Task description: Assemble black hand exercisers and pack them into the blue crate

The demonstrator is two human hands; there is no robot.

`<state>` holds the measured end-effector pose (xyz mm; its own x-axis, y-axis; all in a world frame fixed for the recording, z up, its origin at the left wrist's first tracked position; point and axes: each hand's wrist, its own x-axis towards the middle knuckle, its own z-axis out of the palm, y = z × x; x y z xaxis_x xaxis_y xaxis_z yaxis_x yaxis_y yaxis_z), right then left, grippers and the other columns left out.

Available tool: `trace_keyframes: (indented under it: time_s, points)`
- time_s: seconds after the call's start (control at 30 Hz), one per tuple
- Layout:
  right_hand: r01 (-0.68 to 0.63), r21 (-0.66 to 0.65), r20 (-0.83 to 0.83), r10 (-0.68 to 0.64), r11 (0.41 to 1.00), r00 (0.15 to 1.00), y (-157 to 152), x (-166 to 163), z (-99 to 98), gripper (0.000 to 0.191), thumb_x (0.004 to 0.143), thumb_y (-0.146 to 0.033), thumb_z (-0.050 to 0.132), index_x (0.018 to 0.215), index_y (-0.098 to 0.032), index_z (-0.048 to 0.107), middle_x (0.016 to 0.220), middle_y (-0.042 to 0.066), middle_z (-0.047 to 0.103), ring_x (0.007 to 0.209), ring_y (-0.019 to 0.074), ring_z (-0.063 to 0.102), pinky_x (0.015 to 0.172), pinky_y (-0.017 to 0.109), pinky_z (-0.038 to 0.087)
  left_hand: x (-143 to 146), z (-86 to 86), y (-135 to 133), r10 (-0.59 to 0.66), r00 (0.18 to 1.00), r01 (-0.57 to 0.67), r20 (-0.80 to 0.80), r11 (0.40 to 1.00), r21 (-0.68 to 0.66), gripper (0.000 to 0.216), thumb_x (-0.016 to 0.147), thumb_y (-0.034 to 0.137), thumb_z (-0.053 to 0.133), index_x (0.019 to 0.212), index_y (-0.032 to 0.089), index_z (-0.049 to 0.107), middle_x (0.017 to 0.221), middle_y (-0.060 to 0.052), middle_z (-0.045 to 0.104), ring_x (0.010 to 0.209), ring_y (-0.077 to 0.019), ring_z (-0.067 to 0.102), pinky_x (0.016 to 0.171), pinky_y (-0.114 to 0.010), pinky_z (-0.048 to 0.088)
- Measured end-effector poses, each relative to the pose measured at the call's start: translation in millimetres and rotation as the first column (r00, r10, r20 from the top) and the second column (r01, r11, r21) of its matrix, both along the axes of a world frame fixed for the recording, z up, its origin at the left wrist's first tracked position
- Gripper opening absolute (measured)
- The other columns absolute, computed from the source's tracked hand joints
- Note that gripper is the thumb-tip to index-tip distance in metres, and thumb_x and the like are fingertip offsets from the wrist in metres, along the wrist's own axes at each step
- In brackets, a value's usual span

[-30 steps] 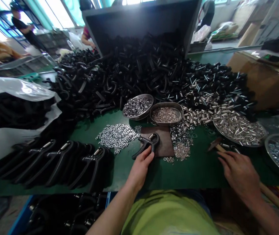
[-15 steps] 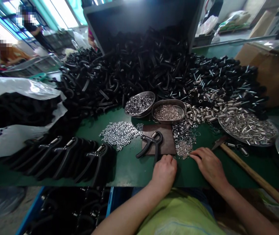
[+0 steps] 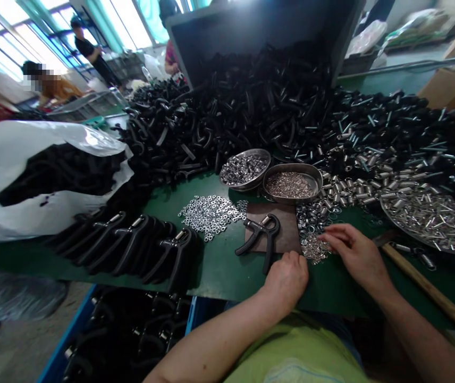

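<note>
My left hand [image 3: 289, 277] is curled closed at the front edge of a dark square plate [image 3: 289, 242]; whatever its fingers hold is hidden. On that plate lies a black hand gripper [image 3: 270, 234] with a coil spring, its longer handle reaching down near my left knuckles. Just right of the plate, my right hand [image 3: 357, 254] has thumb and fingers pinched together over a heap of tiny metal pieces [image 3: 316, 249]. Anything in that pinch is too small to make out. Metal rings and collars [image 3: 307, 218] lie behind the heap, and a pile of nuts [image 3: 209, 214] is spread left of the plate.
Black handles [image 3: 227, 111] are heaped at the back. Two metal bowls [image 3: 267, 186] stand behind the plate. A hammer [image 3: 427, 284] and a dish of pins [image 3: 430, 218] lie right. Finished hand grippers [image 3: 175, 255] line the left, above a blue crate [image 3: 190, 319]. Other people are beyond.
The view has swung left, so things sit further right in it. My right hand has lifted slightly off the tiny pieces, fingers still pinched. The left hand stays by the plate.
</note>
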<state>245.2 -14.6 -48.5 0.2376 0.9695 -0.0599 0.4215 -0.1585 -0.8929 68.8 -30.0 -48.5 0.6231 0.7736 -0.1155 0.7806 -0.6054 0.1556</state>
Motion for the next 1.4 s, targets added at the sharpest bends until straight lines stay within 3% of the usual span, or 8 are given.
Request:
trace_keyframes:
  time_s: [0.13,0.3,0.43,0.6,0.73,0.83,1.0,1.4]
  points:
    - [-0.113,0.069,-0.06,0.118,0.991,0.991,30,-28,9.9,0.022,0.076,-0.041,0.061,0.086,-0.021,0.062,0.078,0.003,0.068,0.063,0.0168,0.062,0.059,0.029,0.048,-1,0.2,3,-0.016,1.0,0.017,0.004,1.0,-0.026,0.016,0.088,0.009,0.039,0.095,0.011,0.053,0.088,-0.01,0.059,0.079,-0.0204,0.06,0.058,-0.026,0.051]
    - [-0.285,0.161,0.115,0.268,0.945,0.956,67,-59,6.7,0.011,0.076,-0.03,0.06,0.077,-0.021,0.066,0.077,0.001,0.067,0.07,0.0164,0.061,0.065,0.029,0.047,-6,4.3,5,-0.023,0.999,0.026,0.032,0.996,-0.085,0.019,0.089,0.01,0.038,0.094,0.011,0.056,0.093,-0.01,0.059,0.085,-0.0217,0.059,0.066,-0.029,0.051]
    - [-0.344,0.183,0.193,0.31,0.921,0.931,90,-73,1.4,0.006,0.073,-0.025,0.063,0.071,-0.021,0.067,0.078,0.001,0.065,0.075,0.0161,0.06,0.071,0.029,0.044,-21,14.0,5,0.067,0.968,-0.041,0.242,0.993,-0.11,0.022,0.088,0.01,0.04,0.1,0.014,0.058,0.098,-0.009,0.059,0.089,-0.0196,0.058,0.075,-0.03,0.05]
    - [-0.392,0.169,0.256,0.343,0.904,0.904,102,-81,-2.8,0.007,0.074,-0.023,0.062,0.071,-0.021,0.068,0.079,0.001,0.065,0.076,0.0155,0.059,0.073,0.029,0.042,-56,25.4,16,0.362,0.692,-0.204,0.625,0.928,-0.312,0.012,0.086,0.016,0.05,0.089,0.018,0.062,0.085,-0.002,0.064,0.078,-0.0143,0.06,0.072,-0.023,0.046]
    - [-0.41,0.141,0.291,0.358,0.901,0.887,105,-83,-1.6,0.007,0.074,-0.022,0.062,0.07,-0.021,0.068,0.078,0.001,0.065,0.075,0.0157,0.059,0.072,0.028,0.041,-86,22.8,32,0.563,0.5,-0.279,0.658,0.824,-0.493,0.009,0.081,0.028,0.061,0.079,0.019,0.062,0.07,0.002,0.063,0.064,-0.0125,0.058,0.061,-0.022,0.043]
    - [-0.425,0.121,0.302,0.374,0.897,0.877,105,-84,1.4,0.006,0.073,-0.023,0.063,0.07,-0.02,0.068,0.077,0.001,0.065,0.074,0.0158,0.059,0.071,0.028,0.041,-101,18.8,43,0.569,0.448,-0.316,0.689,0.822,-0.474,0.011,0.077,0.028,0.065,0.075,0.018,0.064,0.074,0.001,0.063,0.068,-0.0129,0.057,0.063,-0.023,0.043]
    - [-0.422,0.071,0.29,0.386,0.904,0.876,107,-85,5.4,0.004,0.07,-0.022,0.065,0.069,-0.019,0.068,0.076,0.002,0.066,0.074,0.0165,0.059,0.07,0.028,0.041,-107,16.3,59,0.468,0.494,-0.362,0.733,0.877,-0.316,0.006,0.073,0.024,0.071,0.073,0.02,0.068,0.085,-0.001,0.063,0.088,-0.016,0.056,0.082,-0.029,0.041]
    - [-0.45,-0.148,0.047,0.461,0.881,0.886,122,-85,-6.4,0.011,0.07,-0.027,0.062,0.069,-0.016,0.063,0.05,-0.003,0.055,0.035,0.007,0.039,0.036,0.022,0.028,-87,6.2,94,0.398,0.708,-0.321,0.583,0.917,-0.235,0.006,0.068,0.025,0.075,0.073,0.023,0.072,0.089,-0.001,0.061,0.092,-0.0182,0.053,0.088,-0.033,0.037]
